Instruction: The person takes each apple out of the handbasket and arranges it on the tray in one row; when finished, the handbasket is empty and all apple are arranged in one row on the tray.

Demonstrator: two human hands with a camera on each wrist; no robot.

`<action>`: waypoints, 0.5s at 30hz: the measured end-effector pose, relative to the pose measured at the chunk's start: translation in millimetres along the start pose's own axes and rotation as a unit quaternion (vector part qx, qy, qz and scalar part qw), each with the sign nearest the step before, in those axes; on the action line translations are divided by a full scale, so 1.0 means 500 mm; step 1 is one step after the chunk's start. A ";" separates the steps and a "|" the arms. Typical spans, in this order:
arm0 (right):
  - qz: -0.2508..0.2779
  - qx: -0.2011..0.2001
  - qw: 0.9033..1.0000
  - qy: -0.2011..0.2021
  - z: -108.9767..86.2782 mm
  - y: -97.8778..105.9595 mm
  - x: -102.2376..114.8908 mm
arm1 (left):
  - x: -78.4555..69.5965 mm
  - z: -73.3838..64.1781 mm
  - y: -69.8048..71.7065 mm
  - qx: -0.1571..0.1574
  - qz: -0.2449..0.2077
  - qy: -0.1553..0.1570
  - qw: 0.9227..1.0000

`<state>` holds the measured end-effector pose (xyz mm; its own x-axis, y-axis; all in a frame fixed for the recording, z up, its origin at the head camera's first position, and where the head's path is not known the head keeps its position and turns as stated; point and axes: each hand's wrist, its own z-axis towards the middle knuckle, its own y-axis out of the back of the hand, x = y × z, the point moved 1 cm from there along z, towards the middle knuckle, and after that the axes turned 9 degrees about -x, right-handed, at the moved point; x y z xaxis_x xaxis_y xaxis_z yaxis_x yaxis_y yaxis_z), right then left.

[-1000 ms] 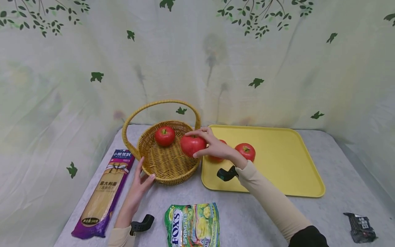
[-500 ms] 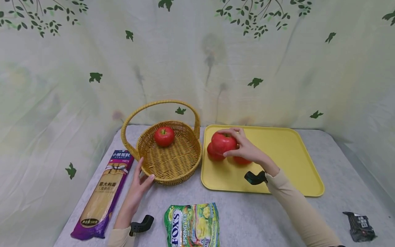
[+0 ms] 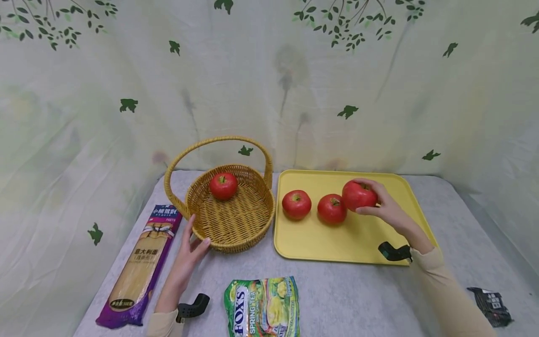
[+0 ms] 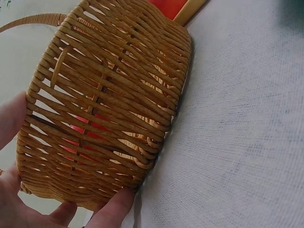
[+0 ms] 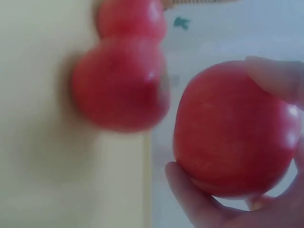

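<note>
My right hand (image 3: 389, 208) holds a red apple (image 3: 359, 195) over the right part of the yellow tray (image 3: 379, 243), thumb and fingers round its sides. In the right wrist view the held apple (image 5: 232, 128) is apart from two blurred apples on the tray. Those two, a left apple (image 3: 296, 204) and a middle apple (image 3: 331, 209), sit side by side in the head view. At the near left of the wicker basket (image 3: 236, 245), my left hand (image 3: 189, 257) grips the woven wall, thumb and fingers spread around it. One apple (image 3: 223, 186) lies inside the basket.
A purple pasta packet (image 3: 141, 262) lies left of the basket. Nearer me is a green candy bag (image 3: 262, 306), and a small black packet (image 3: 491, 306) sits at the right. The basket's tall handle (image 3: 219, 139) arches above it. A printed curtain (image 3: 269, 84) hangs behind the table.
My right hand has carried the apple rightward from above the basket, across the tray, past the other two apples. The left hand has stayed at the basket.
</note>
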<state>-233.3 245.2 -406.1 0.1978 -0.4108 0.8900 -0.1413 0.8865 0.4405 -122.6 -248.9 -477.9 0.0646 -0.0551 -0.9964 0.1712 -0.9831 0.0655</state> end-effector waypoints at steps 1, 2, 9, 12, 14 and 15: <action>-0.004 -0.008 1.000 -0.004 -0.005 0.008 -0.006 | 0.000 0.000 0.000 0.000 -0.001 -0.001 1.000; -0.006 -0.016 1.000 -0.006 -0.009 0.014 -0.012 | 0.000 0.000 0.000 0.000 -0.003 -0.003 1.000; -0.055 -0.039 0.998 -0.015 -0.029 0.039 -0.061 | 0.001 0.000 0.000 0.002 -0.003 -0.005 1.000; -0.067 -0.035 0.997 -0.016 -0.032 0.039 -0.079 | 0.001 -0.001 0.000 0.001 -0.005 -0.007 1.000; -0.072 -0.036 0.997 -0.013 -0.032 0.036 -0.088 | 0.001 -0.001 0.000 0.002 -0.006 -0.008 1.000; -0.074 -0.037 0.996 -0.012 -0.031 0.035 -0.091 | 0.002 -0.001 0.000 0.002 -0.006 -0.009 1.000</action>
<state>-229.5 282.8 -440.6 0.1874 -0.5425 0.8189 -0.0396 0.8288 0.5581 -121.9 -248.8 -478.8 0.0454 -0.0465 -0.9979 0.1684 -0.9843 0.0536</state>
